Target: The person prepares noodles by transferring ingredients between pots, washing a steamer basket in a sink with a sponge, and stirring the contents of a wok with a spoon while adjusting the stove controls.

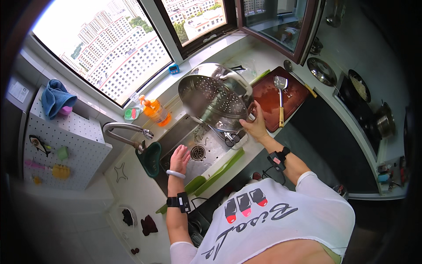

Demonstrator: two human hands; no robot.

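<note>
My right hand [256,124] grips the rim of a perforated stainless-steel steamer pan [214,102], which is tilted over the back right of the sink. Behind it sits a shiny steel pot [211,70] with a pale side handle, partly hidden by the pan. My left hand [180,158] is held over the left part of the steel sink [211,145], fingers spread a little, holding nothing. Scissors with dark handles [231,139] lie under the pan at the sink's right. Wet scraps lie around the drain strainer [198,152].
A brown cutting board [263,95] bears a spatula [281,99]; a ladle [300,77] lies beyond. The faucet [128,132], orange soap bottle [156,112] and green corner basket [150,161] stand left. A green strip [221,171] runs along the sink's front edge. Pans stand on the stove at right.
</note>
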